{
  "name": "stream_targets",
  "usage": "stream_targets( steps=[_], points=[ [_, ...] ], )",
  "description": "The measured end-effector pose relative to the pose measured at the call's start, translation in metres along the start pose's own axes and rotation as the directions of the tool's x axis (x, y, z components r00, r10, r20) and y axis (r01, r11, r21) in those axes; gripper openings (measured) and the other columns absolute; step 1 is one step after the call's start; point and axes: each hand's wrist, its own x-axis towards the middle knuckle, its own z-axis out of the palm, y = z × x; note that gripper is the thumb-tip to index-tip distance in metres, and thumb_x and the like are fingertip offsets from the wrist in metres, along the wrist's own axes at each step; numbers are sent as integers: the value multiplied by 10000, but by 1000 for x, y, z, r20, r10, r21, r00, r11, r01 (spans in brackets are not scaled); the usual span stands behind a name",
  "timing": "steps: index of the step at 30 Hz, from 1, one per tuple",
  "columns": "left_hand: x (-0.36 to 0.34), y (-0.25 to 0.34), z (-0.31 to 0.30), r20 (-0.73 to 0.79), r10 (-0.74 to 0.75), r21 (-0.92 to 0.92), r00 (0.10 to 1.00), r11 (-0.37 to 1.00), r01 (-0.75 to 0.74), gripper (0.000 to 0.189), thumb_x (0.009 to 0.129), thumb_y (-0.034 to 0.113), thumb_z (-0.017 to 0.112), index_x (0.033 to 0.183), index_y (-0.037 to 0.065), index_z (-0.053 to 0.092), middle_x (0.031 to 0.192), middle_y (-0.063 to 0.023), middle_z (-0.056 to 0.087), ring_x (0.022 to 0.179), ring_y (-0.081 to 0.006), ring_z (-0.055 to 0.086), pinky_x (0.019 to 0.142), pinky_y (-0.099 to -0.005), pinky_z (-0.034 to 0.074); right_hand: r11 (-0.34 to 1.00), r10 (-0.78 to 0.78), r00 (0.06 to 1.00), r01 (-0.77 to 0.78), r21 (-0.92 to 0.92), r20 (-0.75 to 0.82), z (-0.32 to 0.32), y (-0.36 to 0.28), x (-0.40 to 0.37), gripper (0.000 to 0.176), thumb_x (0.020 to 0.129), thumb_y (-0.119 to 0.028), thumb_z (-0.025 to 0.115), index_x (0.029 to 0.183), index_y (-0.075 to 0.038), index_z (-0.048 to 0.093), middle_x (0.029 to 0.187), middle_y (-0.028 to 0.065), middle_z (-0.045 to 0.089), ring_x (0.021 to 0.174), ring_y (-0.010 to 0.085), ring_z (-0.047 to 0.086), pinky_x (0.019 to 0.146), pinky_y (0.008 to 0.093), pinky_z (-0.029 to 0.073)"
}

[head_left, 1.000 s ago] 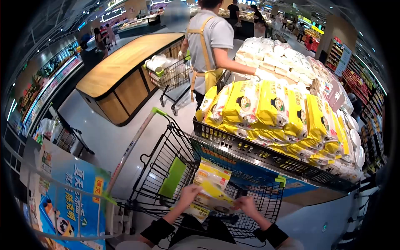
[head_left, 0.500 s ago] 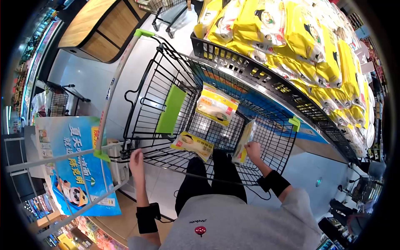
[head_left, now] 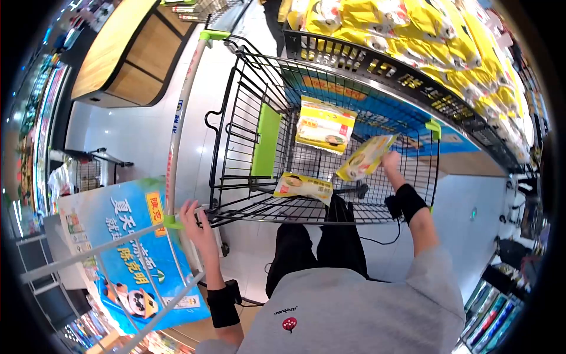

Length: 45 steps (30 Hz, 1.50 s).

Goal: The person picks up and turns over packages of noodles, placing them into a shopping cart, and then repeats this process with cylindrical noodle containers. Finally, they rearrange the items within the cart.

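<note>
In the head view my right hand [head_left: 390, 161] grips one end of a yellow noodle packet [head_left: 367, 158], held tilted inside the shopping cart [head_left: 330, 222]. Two more packets are in the basket: a yellow-and-white noodle packet [head_left: 325, 125] towards the far side and a smaller-looking yellow packet [head_left: 303, 187] near my legs. My left hand [head_left: 198, 231], fingers apart and holding nothing, is beside the green corner piece [head_left: 172, 222] of the cart's handle. Both wrists wear black bands.
A black crate [head_left: 377, 69] piled with yellow bags [head_left: 413, 32] stands along the cart's far side. To the left are a wood-panelled counter [head_left: 141, 62] and another cart [head_left: 88, 171]. A blue poster [head_left: 127, 248] on a white wire rack [head_left: 76, 259] stands close to my left hand.
The view has shifted, so the cart sits higher and further right. The packet in my right hand has turned from upright to slanted. My left hand's fingers have spread near the handle corner.
</note>
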Motion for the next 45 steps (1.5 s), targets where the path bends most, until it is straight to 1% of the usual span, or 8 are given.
stream_targets(
  steps=[14, 15, 20, 23, 27, 32, 36, 45],
  points=[
    [63, -45, 3, -49, 107, 569, 993, 820, -60, 402, 865, 259, 541, 1181, 20, 471, 1053, -208, 565, 934, -346, 550, 776, -398, 430, 862, 378, 926, -359, 358, 18, -31, -68, 68, 325, 719, -270, 629, 773, 50, 621, 802, 209, 636, 784, 333, 630, 701, 379, 504],
    [66, -47, 3, -45, 48, 550, 998, 835, -15, 381, 870, 261, 536, 1161, 22, 475, 1001, -203, 576, 878, -344, 560, 730, -396, 436, 886, 20, 992, 41, -461, 127, -61, -116, 44, 323, 712, -267, 630, 740, 54, 614, 760, 208, 634, 747, 337, 633, 685, 383, 504],
    [76, -60, -7, 96, -201, 512, 975, 850, 124, 259, 894, 259, 508, 985, 18, 476, 726, -168, 569, 635, -314, 566, 544, -372, 428, 972, 234, 936, -224, 67, -264, 82, -84, 137, 290, 713, -254, 614, 721, 36, 618, 751, 197, 638, 721, 353, 628, 656, 382, 500],
    [79, -64, -12, 190, -189, 427, 964, 899, 92, 241, 926, 265, 458, 946, 25, 467, 635, -94, 560, 531, -165, 577, 462, -294, 412, 618, 221, 948, -319, 719, 230, 102, -53, 160, 155, 743, -81, 530, 815, 38, 599, 810, 234, 626, 714, 307, 640, 647, 383, 507],
    [92, -74, -24, 360, -272, 152, 892, 961, 232, 238, 923, 236, 465, 998, 11, 457, 613, -67, 557, 495, -115, 568, 471, -251, 425, 969, -65, 995, 46, 241, 69, 66, -67, 113, 192, 759, -191, 542, 757, -16, 621, 691, 135, 629, 614, 252, 619, 566, 368, 483],
    [113, -68, -26, 534, -230, 40, 814, 968, 248, 317, 893, 201, 511, 1110, -2, 398, 647, -74, 564, 414, -115, 513, 380, -244, 397, 688, -685, 414, 638, 346, 600, 32, -75, -35, 216, 833, -259, 512, 740, -81, 592, 765, 62, 617, 684, 191, 580, 574, 338, 448],
    [126, -84, -29, 658, -152, -77, 737, 960, 268, 332, 860, 177, 560, 1091, 16, 384, 699, -101, 594, 407, -106, 497, 355, -248, 394, 828, -524, 250, 371, 419, 814, -45, -111, -255, 349, 896, -393, 430, 998, -109, 607, 947, 86, 626, 847, 246, 604, 729, 340, 474],
    [128, -115, -15, 665, 170, -456, 727, 864, 215, 354, 844, 143, 534, 1128, 33, 352, 641, -69, 528, 398, -140, 485, 366, -282, 390, 801, -460, 779, 571, -179, 427, -51, -135, -359, 357, 881, -435, 377, 882, -241, 676, 743, 57, 645, 682, 276, 615, 571, 391, 467]
  ],
)
